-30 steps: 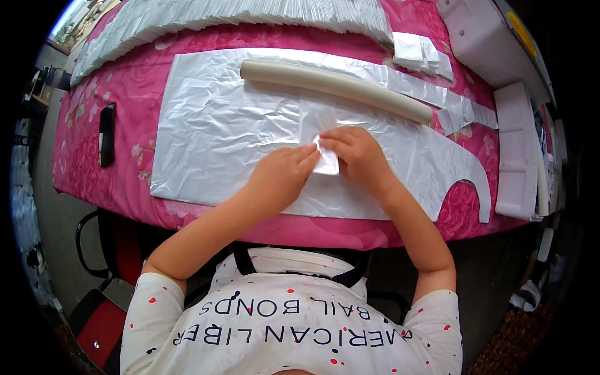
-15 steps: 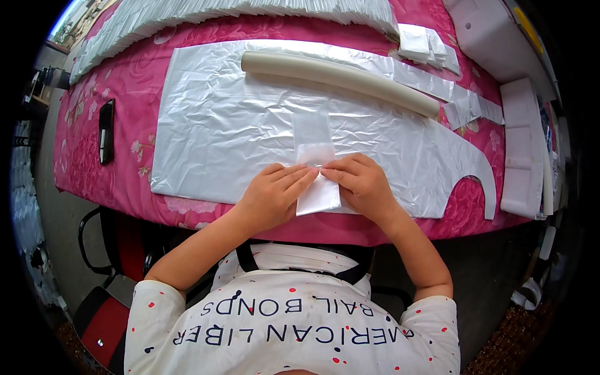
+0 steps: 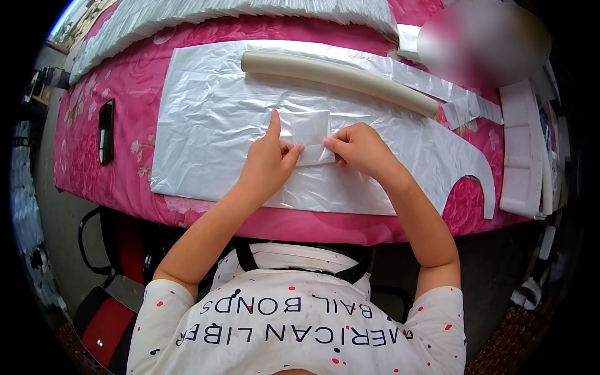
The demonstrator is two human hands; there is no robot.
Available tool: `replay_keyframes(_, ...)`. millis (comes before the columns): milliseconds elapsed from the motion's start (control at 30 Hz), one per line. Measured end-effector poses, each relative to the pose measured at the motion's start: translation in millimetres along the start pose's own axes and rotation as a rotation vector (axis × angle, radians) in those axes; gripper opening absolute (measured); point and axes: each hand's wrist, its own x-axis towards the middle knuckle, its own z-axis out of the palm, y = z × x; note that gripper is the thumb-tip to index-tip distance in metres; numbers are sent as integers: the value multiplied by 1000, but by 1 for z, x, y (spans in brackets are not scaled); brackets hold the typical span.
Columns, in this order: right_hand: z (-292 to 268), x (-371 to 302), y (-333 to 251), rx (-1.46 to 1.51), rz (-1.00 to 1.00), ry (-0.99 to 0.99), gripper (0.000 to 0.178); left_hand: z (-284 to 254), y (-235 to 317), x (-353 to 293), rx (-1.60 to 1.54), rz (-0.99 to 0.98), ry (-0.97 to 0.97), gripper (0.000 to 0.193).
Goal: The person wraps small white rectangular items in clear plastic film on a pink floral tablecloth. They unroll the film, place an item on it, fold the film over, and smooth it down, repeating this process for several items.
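Note:
A small folded piece of thin white plastic film [image 3: 310,128] lies on top of a large white plastic sheet [image 3: 206,144]. My left hand [image 3: 265,159] pinches the near left corner of the folded piece between thumb and bent fingers, its index finger pointing away from me. At the opposite side, my right hand [image 3: 361,149] grips the right edge between thumb and curled fingers. Beyond both hands, a long pale cardboard tube [image 3: 337,81] rests across the sheet, slanting toward the right.
A pink flowered cloth [image 3: 81,150] covers the table. Stacked white plastic pieces [image 3: 231,9] line the back. A black phone-like object [image 3: 107,131] lies at left, and a white foam box [image 3: 522,150] stands at right. A blurred patch hides the back right corner.
Both hands have moved away from me and slightly apart. The strip's near end, which hung toward the table edge, is now folded up. A blurred patch has appeared at the back right.

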Motion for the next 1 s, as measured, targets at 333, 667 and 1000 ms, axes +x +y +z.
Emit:
replay_keyframes(333, 4, 1, -3, -105, 35, 22, 25, -6, 9, -5, 306, 220, 107, 72)
replay_keyframes(667, 6, 1, -5, -167, 32, 56, 24, 41, -6, 8, 638, 462, -7, 94)
replay_keyframes(1000, 22, -26, 3, -371, -123, 375, 19, 45, -8, 8, 640, 458, -9, 108)
